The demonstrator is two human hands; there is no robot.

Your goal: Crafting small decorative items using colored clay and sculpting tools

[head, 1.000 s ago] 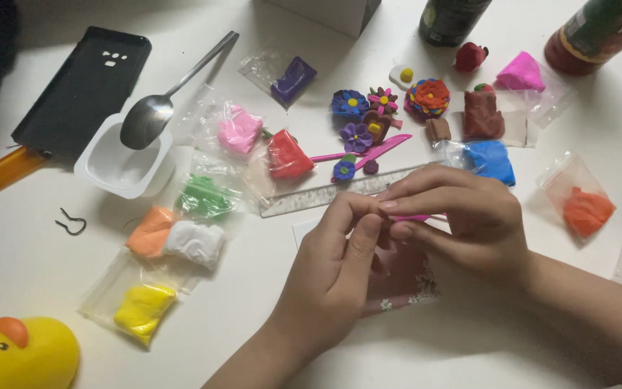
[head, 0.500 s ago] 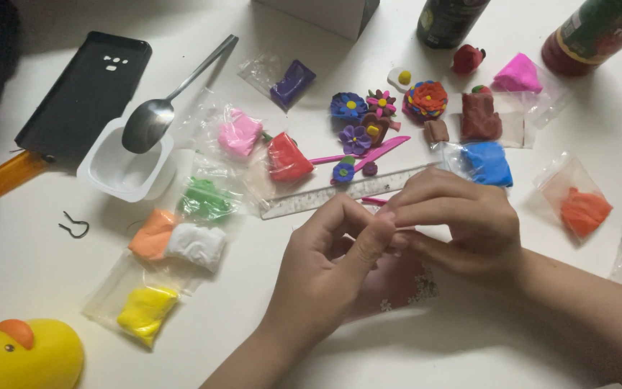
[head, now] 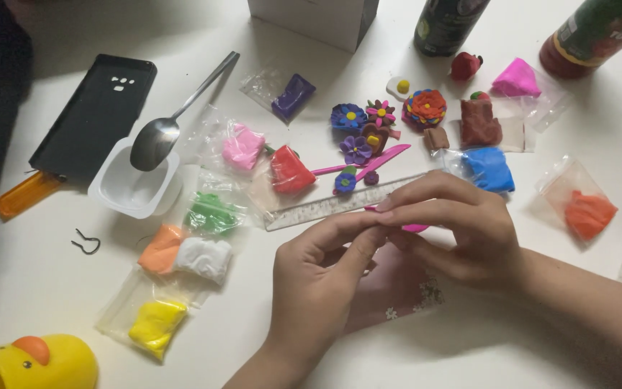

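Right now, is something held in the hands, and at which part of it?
Both hands pinch a thin pink tool. The left hand and the right hand meet at one end; the other end sticks out under the right fingers.

Our left hand (head: pixel 318 288) comes up from the bottom edge, wrist bent a little, its back toward us, thumb and forefinger stretched up and right. Our right hand (head: pixel 455 230) reaches in from the right on a bare forearm, palm down, fingers curled leftward. The fingertips of both hands meet and touch in a shared pinch at the middle.
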